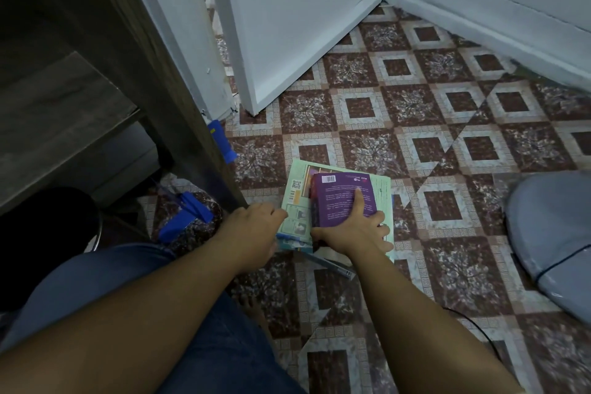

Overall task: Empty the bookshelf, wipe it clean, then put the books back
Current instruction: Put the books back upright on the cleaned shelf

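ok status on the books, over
Right hand grips purple book, thumb on its cover. Left hand grips left edge of green book beneath. Stack on tiled floor beside bookshelf. Nothing on top.

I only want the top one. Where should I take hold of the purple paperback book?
Grip the purple paperback book by its near short edge, coming from the person's side, thumb on the cover, as the right hand does. It lies flat on the wider pale green book, that edge nearest.
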The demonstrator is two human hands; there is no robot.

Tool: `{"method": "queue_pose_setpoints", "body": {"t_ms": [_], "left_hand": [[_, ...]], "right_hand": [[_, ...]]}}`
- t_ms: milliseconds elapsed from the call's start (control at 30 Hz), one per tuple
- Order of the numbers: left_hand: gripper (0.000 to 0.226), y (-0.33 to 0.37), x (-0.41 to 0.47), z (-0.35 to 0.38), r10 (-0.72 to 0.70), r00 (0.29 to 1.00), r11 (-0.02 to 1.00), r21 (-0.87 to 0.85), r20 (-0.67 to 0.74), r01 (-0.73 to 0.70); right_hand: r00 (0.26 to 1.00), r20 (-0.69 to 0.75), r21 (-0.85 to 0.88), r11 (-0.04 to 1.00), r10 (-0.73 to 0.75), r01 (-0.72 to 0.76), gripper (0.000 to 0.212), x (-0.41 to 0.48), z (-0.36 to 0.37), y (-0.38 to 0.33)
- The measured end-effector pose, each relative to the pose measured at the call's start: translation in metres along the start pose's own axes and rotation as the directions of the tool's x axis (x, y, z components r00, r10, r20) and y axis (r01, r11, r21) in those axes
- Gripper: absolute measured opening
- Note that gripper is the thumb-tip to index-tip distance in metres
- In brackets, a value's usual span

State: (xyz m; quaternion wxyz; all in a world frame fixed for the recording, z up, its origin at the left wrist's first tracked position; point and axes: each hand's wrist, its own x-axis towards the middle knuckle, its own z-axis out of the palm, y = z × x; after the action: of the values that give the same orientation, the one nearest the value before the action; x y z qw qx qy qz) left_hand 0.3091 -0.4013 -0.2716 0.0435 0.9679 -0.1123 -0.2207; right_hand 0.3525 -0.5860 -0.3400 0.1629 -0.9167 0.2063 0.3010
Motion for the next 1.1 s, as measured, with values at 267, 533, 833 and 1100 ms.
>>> {"method": "queue_pose_setpoints", "body": {"t_ms": [267, 533, 833, 1100], "left_hand": [[0.045, -0.004, 0.000, 0.000, -0.073, 0.997, 0.994, -0.078, 0.014, 0.074], [0.042, -0.024, 0.008, 0.008, -0.094, 0.995, 0.993, -0.063, 0.032, 0.096], [0.049, -0.023, 0.020, 0.012, -0.068, 0.997, 0.997, -0.021, 0.022, 0.069], [0.051, -0.021, 0.023, 0.005, -0.080, 0.996, 0.997, -0.008, 0.038, 0.080]], "right_hand": [[0.997, 0.072, 0.170, 0.985, -0.014, 0.002, 0.121, 0.005, 0.021, -0.018], [0.996, 0.073, 0.382, 0.922, 0.042, -0.066, 0.100, 0.018, 0.054, -0.060], [0.993, -0.041, 0.080, 0.991, -0.107, 0.110, 0.106, 0.020, 0.058, -0.063], [0.689, 0.157, -0.430, 0.579, -0.707, 0.692, 0.087, 0.040, 0.058, -0.026]]}}
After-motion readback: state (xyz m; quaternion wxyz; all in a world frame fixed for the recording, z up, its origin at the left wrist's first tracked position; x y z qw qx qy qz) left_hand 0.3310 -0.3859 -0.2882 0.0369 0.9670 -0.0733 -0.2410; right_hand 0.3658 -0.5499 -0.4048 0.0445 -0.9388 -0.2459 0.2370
